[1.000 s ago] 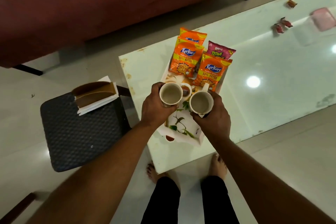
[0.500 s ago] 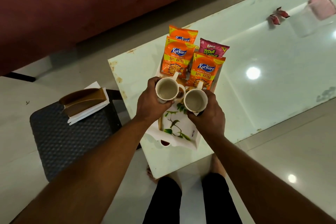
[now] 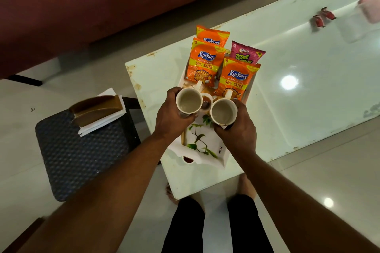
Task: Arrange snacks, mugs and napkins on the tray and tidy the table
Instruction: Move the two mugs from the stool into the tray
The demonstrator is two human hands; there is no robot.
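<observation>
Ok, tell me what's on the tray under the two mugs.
Visible: the tray's leaf-printed floor and, between the left mug and right mug, a small white cup with something brown inside. Whatever lies under them, the left hand and right hand is hidden.

Glossy foil snack packets, smooth glazed mugs, a shiny glass surface, and a dimpled matt stool seat lower left.

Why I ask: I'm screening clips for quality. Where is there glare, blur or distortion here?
Head view: lamp glare spots on the table and floor; the pink thing at far right is blurred; packets, left mug and right mug are sharp; wide-angle stretch shows toward the corners; light is dim overall.
</observation>
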